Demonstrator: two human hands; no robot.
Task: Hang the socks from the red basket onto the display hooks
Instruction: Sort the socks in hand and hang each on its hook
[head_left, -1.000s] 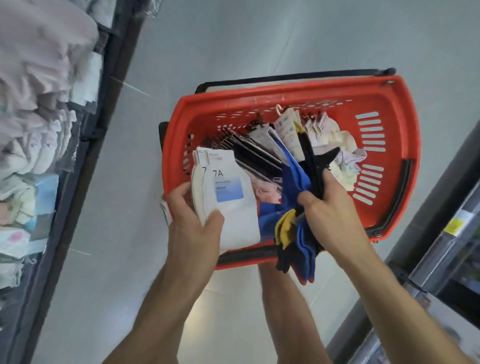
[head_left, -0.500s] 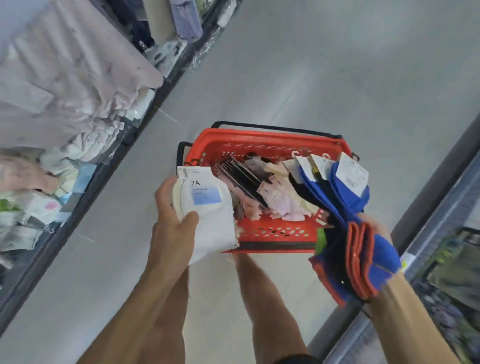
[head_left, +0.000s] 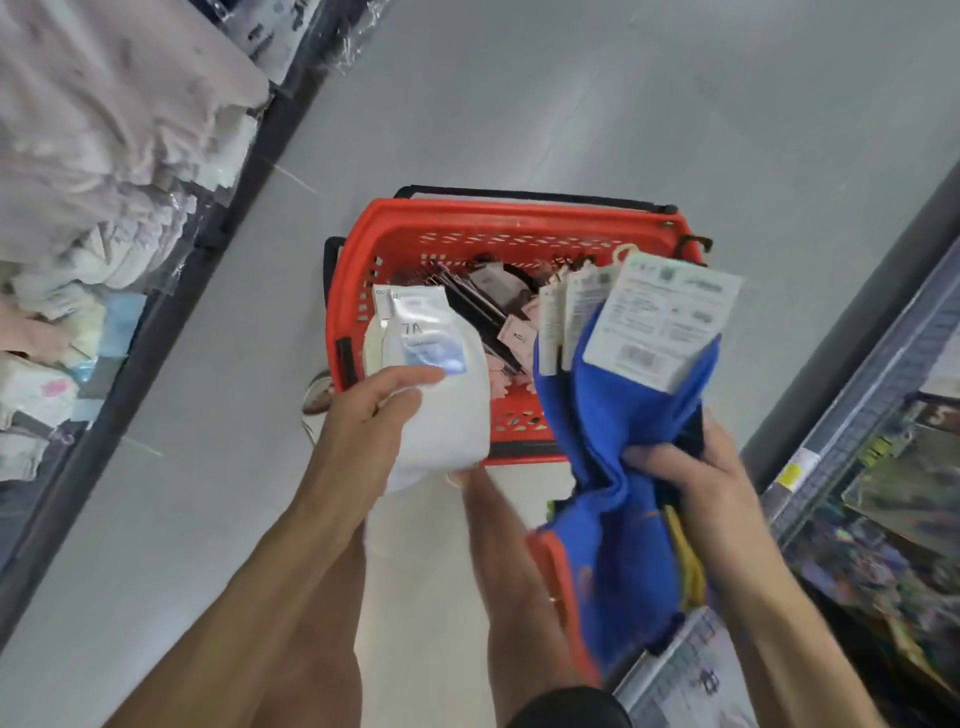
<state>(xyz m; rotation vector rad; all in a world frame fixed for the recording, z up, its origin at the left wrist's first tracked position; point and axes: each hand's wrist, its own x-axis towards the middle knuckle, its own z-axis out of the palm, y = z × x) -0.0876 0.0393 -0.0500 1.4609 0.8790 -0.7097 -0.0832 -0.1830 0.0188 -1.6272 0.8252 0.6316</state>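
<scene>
Head view looks down on a grey floor between two shelves. The red basket stands on the floor in front of the person's legs, and its black handle lies at the far rim. Inside it are more socks, dark pairs and pink pairs with paper cards, lying in a loose heap.

The left hand holds a pack of white socks above the near left corner of the basket. Its thumb presses on the front of the pack, just under a blue and white label marked 7A, and the fingers are curled round the back.

The right hand grips a bundle of blue socks at its middle, with the fingers closed tightly round the cloth. The upper ends of these socks carry white cards, which stand over the near right part of the basket. The lower ends hang under the hand, with orange and yellow edges showing.

On the left shelf lie pale folded clothes in clear bags. The right shelf shows dark printed packs, too blurred to read.
</scene>
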